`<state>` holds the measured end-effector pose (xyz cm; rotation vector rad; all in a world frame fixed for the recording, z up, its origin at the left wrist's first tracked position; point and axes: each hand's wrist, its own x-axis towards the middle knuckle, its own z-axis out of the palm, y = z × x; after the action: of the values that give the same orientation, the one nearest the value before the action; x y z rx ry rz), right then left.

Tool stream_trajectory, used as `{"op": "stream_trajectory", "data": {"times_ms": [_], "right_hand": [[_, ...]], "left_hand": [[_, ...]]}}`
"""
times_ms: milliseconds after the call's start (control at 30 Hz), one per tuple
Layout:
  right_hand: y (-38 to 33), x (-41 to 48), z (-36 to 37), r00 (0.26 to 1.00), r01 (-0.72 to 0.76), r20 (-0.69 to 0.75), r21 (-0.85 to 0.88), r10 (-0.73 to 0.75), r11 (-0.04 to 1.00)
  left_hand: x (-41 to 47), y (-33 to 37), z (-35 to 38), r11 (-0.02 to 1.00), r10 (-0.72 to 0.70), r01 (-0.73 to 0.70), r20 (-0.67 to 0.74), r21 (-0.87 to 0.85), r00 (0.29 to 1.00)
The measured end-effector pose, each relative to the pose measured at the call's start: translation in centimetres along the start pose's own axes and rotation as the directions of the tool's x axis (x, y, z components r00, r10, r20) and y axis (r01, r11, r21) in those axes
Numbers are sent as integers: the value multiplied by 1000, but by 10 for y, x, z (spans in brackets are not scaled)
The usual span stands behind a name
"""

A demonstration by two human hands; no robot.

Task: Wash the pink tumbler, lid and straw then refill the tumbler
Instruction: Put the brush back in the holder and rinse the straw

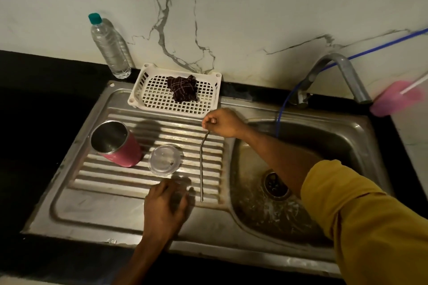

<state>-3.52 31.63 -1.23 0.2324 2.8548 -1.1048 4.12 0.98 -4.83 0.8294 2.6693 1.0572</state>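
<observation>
Basket (143,90) with dark cloth (183,89) just behind straw (201,169)

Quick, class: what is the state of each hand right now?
Left hand: open, fingers loose over the drainboard, holding nothing.
Right hand: pinching the top end of the metal straw.
</observation>
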Motion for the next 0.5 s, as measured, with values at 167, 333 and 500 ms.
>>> {"op": "stream_trajectory", "data": {"times_ms": [167, 333, 500], "right_hand": [[-15, 24, -25, 997, 56, -52, -4, -56, 998], [-26, 60, -30, 995, 12, -99, -23, -14, 1000], [-34, 92, -18, 994, 57, -81, -129, -68, 990]], "left_hand": [[21, 11, -11, 999, 21, -24, -86, -42, 996], [42, 10, -15, 996, 56, -65, -146, -61, 988], [51, 11, -18, 981, 64, -90, -149, -171, 987]]}}
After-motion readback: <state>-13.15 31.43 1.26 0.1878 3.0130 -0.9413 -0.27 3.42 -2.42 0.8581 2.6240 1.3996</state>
